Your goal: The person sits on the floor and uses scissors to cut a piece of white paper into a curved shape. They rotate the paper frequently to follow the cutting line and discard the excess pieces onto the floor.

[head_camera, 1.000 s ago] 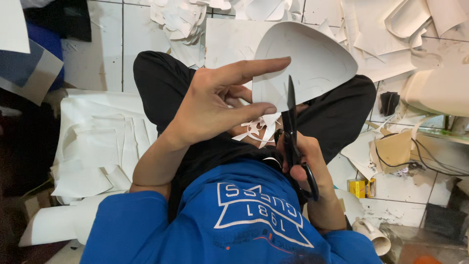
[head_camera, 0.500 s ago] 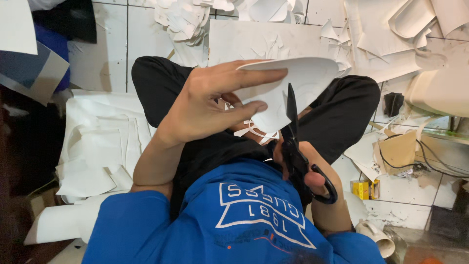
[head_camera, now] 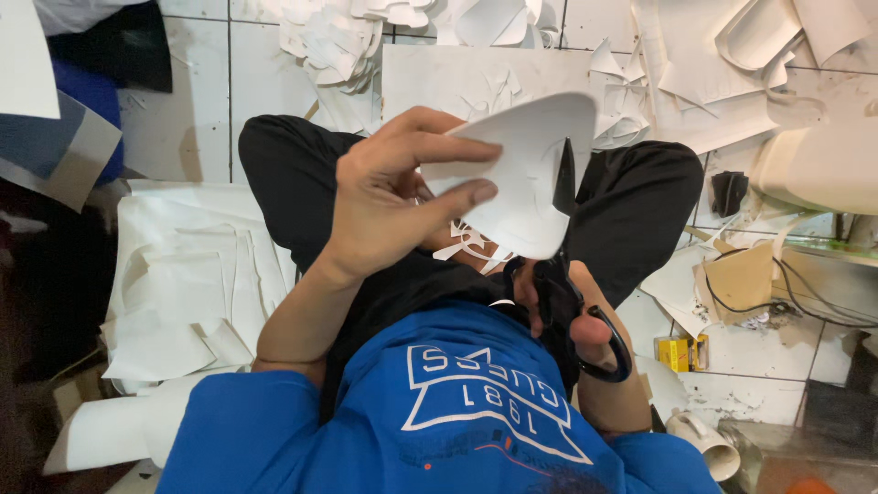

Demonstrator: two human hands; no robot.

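Note:
My left hand (head_camera: 389, 197) holds a curved white sheet piece (head_camera: 530, 174) above my lap, thumb under it and fingers on top. My right hand (head_camera: 567, 320) grips black scissors (head_camera: 572, 274), their blades pointing up into the sheet's edge. Thin white offcuts (head_camera: 466, 242) lie on my black trousers beneath the sheet. I sit cross-legged on a tiled floor, wearing a blue shirt.
A stack of white sheets (head_camera: 192, 293) lies to my left. Heaps of white scraps (head_camera: 338, 46) and cut pieces (head_camera: 732, 64) cover the floor ahead. At right are brown card (head_camera: 741, 279), cables, a small yellow box (head_camera: 679, 352) and a paper roll (head_camera: 704, 444).
The white piece has been turned in my left hand and now tilts more edge-on. The scissors have shifted slightly right and up along its edge.

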